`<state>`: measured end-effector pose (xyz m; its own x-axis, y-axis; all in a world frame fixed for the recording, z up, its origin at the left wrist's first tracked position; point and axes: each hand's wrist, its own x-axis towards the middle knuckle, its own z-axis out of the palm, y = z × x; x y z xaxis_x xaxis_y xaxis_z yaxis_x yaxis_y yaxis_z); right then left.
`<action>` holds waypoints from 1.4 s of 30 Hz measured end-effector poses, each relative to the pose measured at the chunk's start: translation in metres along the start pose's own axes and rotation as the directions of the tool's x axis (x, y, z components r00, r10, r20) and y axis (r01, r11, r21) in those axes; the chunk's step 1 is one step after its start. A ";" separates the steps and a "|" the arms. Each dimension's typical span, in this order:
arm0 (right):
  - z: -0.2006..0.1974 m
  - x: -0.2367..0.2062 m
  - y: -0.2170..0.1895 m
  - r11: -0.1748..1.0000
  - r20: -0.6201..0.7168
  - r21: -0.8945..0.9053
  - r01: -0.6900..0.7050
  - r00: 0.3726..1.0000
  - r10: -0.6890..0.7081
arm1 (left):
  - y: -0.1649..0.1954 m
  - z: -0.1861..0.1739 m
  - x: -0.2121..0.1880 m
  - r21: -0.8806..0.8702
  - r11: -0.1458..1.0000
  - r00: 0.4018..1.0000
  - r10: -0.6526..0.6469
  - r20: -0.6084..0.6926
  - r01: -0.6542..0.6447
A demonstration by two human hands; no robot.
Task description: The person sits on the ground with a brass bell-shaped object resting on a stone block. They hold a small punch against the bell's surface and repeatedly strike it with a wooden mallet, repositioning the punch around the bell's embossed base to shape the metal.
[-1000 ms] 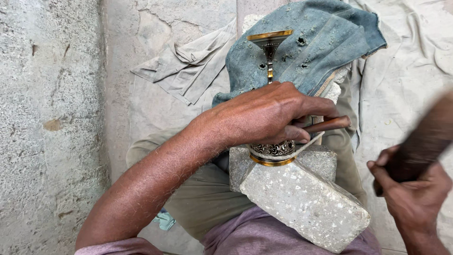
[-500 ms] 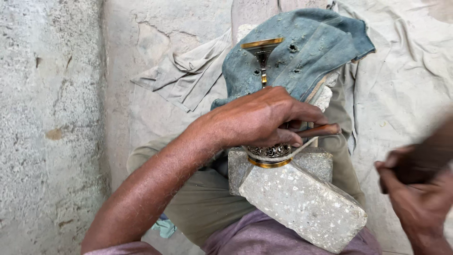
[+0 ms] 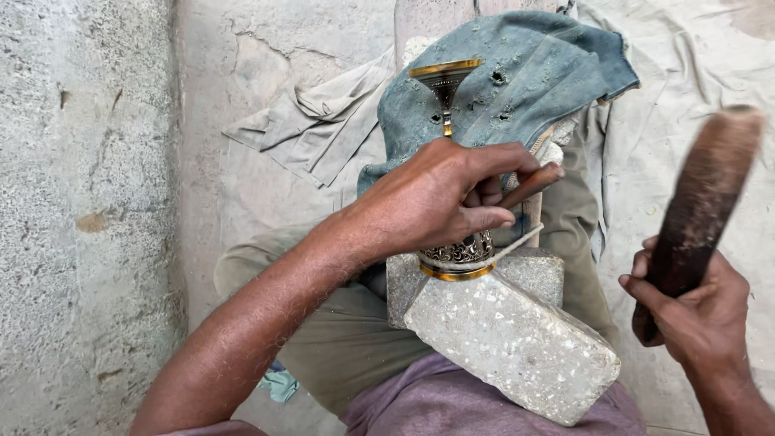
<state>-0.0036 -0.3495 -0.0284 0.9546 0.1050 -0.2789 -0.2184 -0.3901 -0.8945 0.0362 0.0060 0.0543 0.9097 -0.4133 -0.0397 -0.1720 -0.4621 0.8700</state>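
The left hand [image 3: 440,194] has its fingers curled tight around a thin chisel-like tool with a brown handle [image 3: 529,186], the handle sticking out past the fingertips toward the right while the pale metal shaft slants down from under the thumb to the ornate brass vessel [image 3: 458,257]. That vessel lies on its side directly beneath the knuckles — only its pierced, dark-patterned band and gold rim show below the hand, and its flared gold-edged foot [image 3: 443,79] shows beyond the hand at the far end; the middle of it is covered by the hand, so the exact spot where the tool tip meets the metal cannot be made out. The vessel's rim rests against the upper end of a speckled stone block [image 3: 517,343], which lies slantwise across the person's lap, with a second grey block [image 3: 537,270] just behind it. A worn blue-grey cloth [image 3: 525,81] with small holes is draped under the vessel's far part. The right hand [image 3: 686,311], near the right edge of the view, is closed around the lower end of a dark wooden mallet [image 3: 702,198], raised and well apart from the vessel — its top is blurred. Olive trousers [image 3: 339,339], a pale sheet [image 3: 686,81] and a rough concrete wall [image 3: 81,202] surround the work.
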 end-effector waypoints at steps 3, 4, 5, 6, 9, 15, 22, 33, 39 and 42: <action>-0.005 0.011 -0.011 0.993 0.057 -0.115 -0.015 0.998 0.022 | 0.002 0.002 0.002 0.041 0.991 0.992 -0.129 0.005 0.129; -0.005 0.013 -0.016 0.981 0.065 -0.191 0.009 0.998 0.004 | 0.002 0.003 0.003 0.042 0.988 0.989 -0.149 -0.007 0.150; -0.004 0.015 -0.021 0.963 0.073 -0.266 0.032 0.997 -0.013 | 0.003 0.004 0.004 0.044 0.984 0.985 -0.169 -0.018 0.170; -0.003 0.016 -0.025 0.950 0.061 -0.309 0.041 0.998 -0.023 | 0.003 0.005 0.003 0.042 0.988 0.988 -0.150 -0.042 0.151; -0.003 0.018 -0.034 0.913 0.053 -0.401 0.076 0.997 -0.059 | 0.008 0.011 -0.002 0.067 0.995 0.992 -0.070 -0.105 0.078; -0.018 0.029 -0.029 0.873 0.127 -0.464 0.153 0.986 -0.105 | 0.010 0.017 -0.007 0.176 0.984 0.991 0.053 -0.120 -0.032; -0.027 0.041 -0.025 0.858 0.136 -0.446 0.254 0.967 -0.216 | 0.008 0.015 -0.004 0.121 0.992 0.995 0.049 -0.085 -0.039; -0.038 0.043 -0.016 0.754 0.255 -0.561 0.341 0.938 -0.234 | -0.003 0.014 0.001 0.097 0.993 0.994 0.074 -0.078 -0.066; -0.022 0.027 -0.031 0.916 0.111 -0.391 0.093 0.992 -0.054 | -0.004 0.012 0.004 0.099 0.993 0.998 0.060 -0.034 -0.057; -0.015 0.020 -0.044 0.868 0.107 -0.487 0.097 0.993 -0.050 | -0.005 0.010 0.004 0.108 0.991 0.996 0.086 -0.015 -0.084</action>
<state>0.0280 -0.3443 0.0103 0.9372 0.2219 -0.2692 0.0012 -0.7738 -0.6335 0.0373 -0.0012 0.0453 0.8971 -0.4398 0.0426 -0.2877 -0.5081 0.8118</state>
